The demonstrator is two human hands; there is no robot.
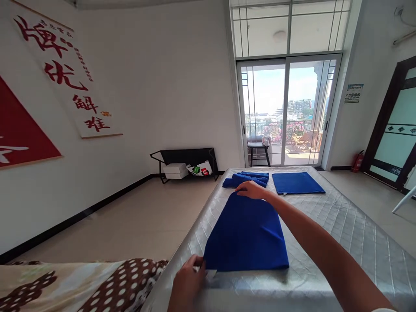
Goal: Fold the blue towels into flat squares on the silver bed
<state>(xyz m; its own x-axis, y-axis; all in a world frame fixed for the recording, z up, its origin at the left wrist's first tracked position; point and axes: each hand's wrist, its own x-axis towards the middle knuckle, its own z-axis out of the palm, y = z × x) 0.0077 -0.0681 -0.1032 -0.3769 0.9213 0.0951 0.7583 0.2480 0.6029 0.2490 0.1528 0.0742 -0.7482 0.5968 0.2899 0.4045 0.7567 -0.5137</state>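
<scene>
Apparently partway: near blue cloth spread on silver mattress, fingers of left hand and right hand pinching its left corners. Far flat cloth looks done; bunched fabric likely left.

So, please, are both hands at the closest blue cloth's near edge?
No: the left hand is there, but the right hand is at the far edge of the blue cloth.
</scene>
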